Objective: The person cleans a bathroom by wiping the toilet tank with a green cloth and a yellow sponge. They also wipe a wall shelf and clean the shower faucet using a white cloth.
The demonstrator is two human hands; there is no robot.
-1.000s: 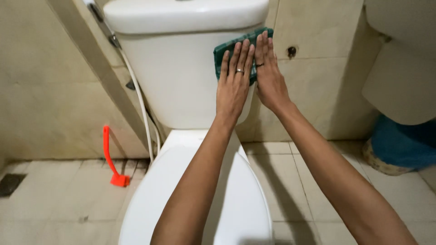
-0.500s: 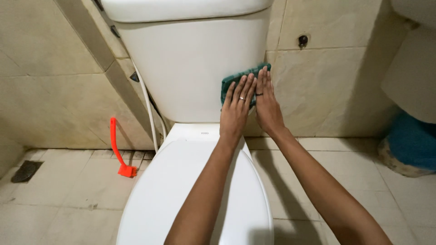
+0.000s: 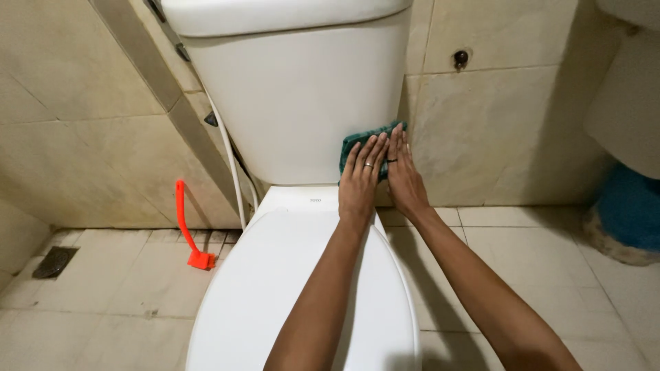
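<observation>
One white toilet tank (image 3: 295,103) stands against the far tiled wall, its lid on, so nothing inside it shows. In front of it the toilet seat cover (image 3: 302,295) is down, closing the bowl. At the right edge, one blue container (image 3: 632,213) sits on the floor under a pale fixture; its contents cannot be seen.

Both hands press one green cloth (image 3: 357,143) flat against the lower right corner of the tank's front face, just above where the tank meets the seat base. The left hand (image 3: 361,182) lies palm-down on the cloth with its fingers (image 3: 364,154) straight, close together and pointing up the tank; a ring shows on one of them. The right hand (image 3: 404,180) lies just beside it on the right, touching it along the edge, fingers likewise straight and together, tips at the cloth's upper right corner near the tank's edge. Neither hand grips: the fingers are laid out flat, pinning the cloth to the porcelain. Both forearms reach in from the near edge, the left one crossing over the seat cover, the right one over the floor tiles.

To the left, one orange brush handle (image 3: 184,223) leans against the wall, its base on the floor. One white hose (image 3: 230,168) runs down beside the tank. One dark floor drain (image 3: 53,261) sits at the far left.
</observation>
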